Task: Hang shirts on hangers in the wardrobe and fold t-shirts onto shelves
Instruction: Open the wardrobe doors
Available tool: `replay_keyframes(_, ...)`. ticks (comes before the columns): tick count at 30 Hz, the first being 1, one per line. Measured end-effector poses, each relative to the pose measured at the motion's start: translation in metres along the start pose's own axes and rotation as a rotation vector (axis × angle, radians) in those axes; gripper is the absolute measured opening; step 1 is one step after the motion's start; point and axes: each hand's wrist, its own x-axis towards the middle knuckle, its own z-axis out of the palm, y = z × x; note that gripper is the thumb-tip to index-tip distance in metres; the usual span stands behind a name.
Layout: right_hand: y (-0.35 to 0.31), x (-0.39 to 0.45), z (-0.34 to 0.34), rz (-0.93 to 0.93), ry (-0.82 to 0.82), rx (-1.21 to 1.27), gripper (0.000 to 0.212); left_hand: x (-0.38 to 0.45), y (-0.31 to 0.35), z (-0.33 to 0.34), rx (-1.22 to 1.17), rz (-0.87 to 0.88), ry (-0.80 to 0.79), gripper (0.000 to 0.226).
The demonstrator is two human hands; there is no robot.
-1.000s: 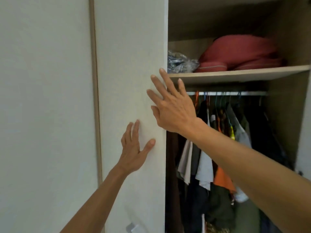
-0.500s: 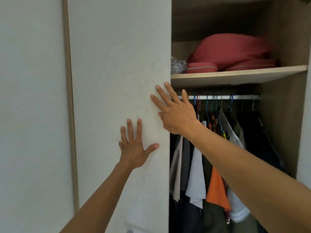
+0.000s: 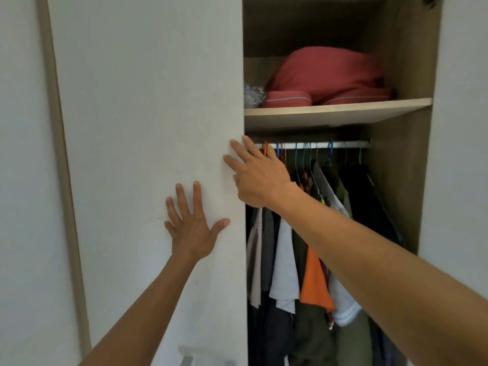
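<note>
A white sliding wardrobe door (image 3: 148, 128) fills the left and middle of the head view. My left hand (image 3: 191, 223) presses flat on it with fingers spread. My right hand (image 3: 257, 178) lies with straight fingers on the door's right edge. To the right the wardrobe stands open. A white rail (image 3: 340, 144) carries several coloured hangers (image 3: 303, 157) with clothes, among them a white shirt (image 3: 284, 270) and an orange garment (image 3: 314, 283). No loose shirt or t-shirt is in either hand.
A wooden shelf (image 3: 338, 112) above the rail holds a red padded bundle (image 3: 324, 75) and crinkled clear plastic (image 3: 252, 95). The wardrobe's brown side wall (image 3: 396, 180) and a white panel (image 3: 459, 154) close the right. Another white panel (image 3: 21, 180) lies far left.
The door has slid further left, and more of the rail and hanging clothes shows. Both hands stayed flat on the door and moved with it.
</note>
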Motion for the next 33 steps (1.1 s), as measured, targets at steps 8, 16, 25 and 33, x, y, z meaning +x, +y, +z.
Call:
replay_keyframes(8, 0.020, -0.122, -0.043, 0.331, -0.164, -0.024, 0.053, -0.051, 0.062, 0.019, -0.259, 0.202, 0.075, 0.082)
replay_keyframes(16, 0.060, -0.263, -0.133, 0.712, -0.325, -0.243, 0.040, -0.145, 0.191, 0.031, -0.509, 0.493, -0.262, 0.067)
replay_keyframes(25, 0.095, -0.387, -0.215, 0.947, 0.027, -0.435, 0.043, -0.265, 0.329, 0.003, -0.819, 0.726, -0.606, 0.065)
replay_keyframes(33, 0.157, -0.421, -0.270, 1.184, 0.307, 0.019, 0.078, -0.307, 0.433, -0.025, -0.926, 0.774, -0.585, 0.088)
